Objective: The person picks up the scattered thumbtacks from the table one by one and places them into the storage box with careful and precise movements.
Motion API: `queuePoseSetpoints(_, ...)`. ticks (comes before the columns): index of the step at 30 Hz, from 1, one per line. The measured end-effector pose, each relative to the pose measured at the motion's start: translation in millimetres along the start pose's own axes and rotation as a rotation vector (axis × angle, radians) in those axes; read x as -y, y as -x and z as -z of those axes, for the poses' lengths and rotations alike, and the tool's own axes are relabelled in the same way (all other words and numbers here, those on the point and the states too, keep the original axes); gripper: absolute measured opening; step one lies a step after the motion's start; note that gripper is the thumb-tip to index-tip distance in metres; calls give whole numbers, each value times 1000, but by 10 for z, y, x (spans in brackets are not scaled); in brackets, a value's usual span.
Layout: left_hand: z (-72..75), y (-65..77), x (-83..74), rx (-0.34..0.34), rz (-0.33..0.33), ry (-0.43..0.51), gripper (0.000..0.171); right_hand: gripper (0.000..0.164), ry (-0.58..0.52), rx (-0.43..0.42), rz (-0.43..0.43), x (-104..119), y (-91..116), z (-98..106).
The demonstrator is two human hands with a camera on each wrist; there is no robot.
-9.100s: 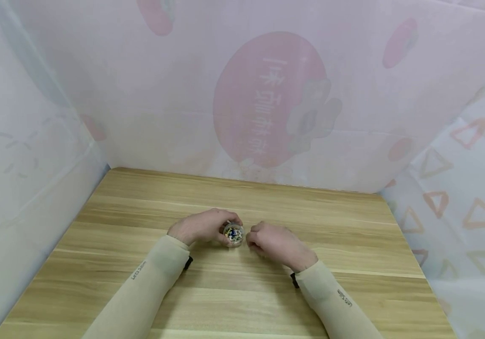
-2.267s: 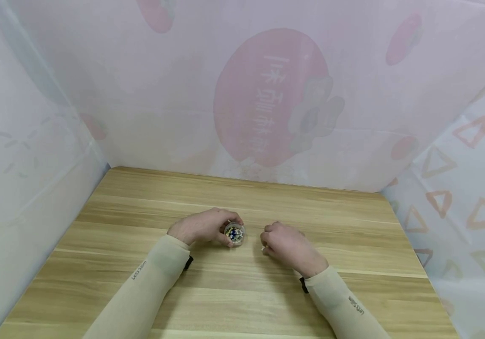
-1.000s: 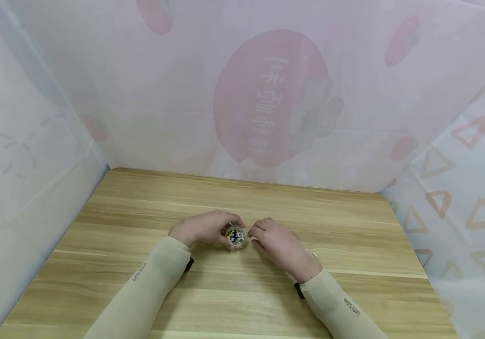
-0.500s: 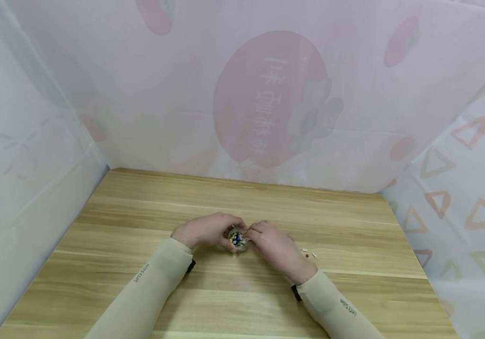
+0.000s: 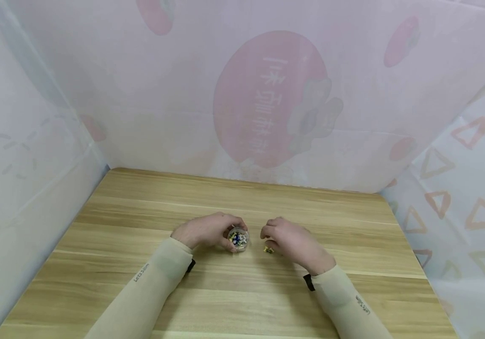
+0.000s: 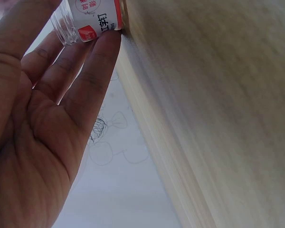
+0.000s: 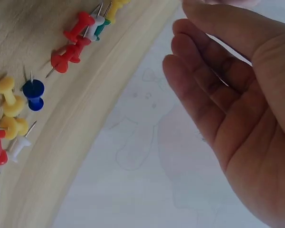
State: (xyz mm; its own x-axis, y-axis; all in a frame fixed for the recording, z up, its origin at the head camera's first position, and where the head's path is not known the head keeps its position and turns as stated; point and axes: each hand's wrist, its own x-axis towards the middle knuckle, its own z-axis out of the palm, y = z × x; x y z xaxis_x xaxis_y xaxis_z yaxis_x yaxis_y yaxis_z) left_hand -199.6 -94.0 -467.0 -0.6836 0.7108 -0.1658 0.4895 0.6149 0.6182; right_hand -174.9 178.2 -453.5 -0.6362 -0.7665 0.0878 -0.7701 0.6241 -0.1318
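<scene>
In the head view my left hand point(image 5: 210, 231) grips a small clear round jar point(image 5: 238, 239) of mixed-colour push pins, fingers and thumb around its side. The left wrist view shows the labelled jar point(image 6: 92, 19) between the fingers, standing on the table. Right of the jar, my right hand point(image 5: 291, 242) hovers low over the table with loosely bent fingers. No pin shows between the fingers of the right hand point(image 7: 242, 114) in the right wrist view. Just below its fingertips in the head view lie yellow push pins point(image 5: 269, 250).
Loose pins lie scattered on the wooden table near the right hand: red pins point(image 7: 78, 26), a blue pin point(image 7: 33, 94), yellow pins point(image 7: 10, 97) and a white pin point(image 7: 19, 147). Some points stick upward. A patterned cloth wall point(image 5: 174, 117) closes off the table's far edge.
My right hand has left the jar's mouth and moved right. Yellow pins now show beneath its fingertips, while the pins farther right are covered by the hand. The left hand keeps its grip.
</scene>
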Motion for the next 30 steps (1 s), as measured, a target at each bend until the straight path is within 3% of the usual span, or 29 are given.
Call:
queuePoseSetpoints(3, 2, 4, -4, 0, -1, 0, 53, 8, 18, 8, -7, -5, 11, -17)
queuePoseSetpoints(15, 1, 11, 10, -1, -4, 2, 54, 16, 86, 106, -69, 71, -2, -116)
queuePoseSetpoints(30, 2, 3, 18, 3, -4, 5, 55, 15, 118, 115, -89, 100, -30, -188)
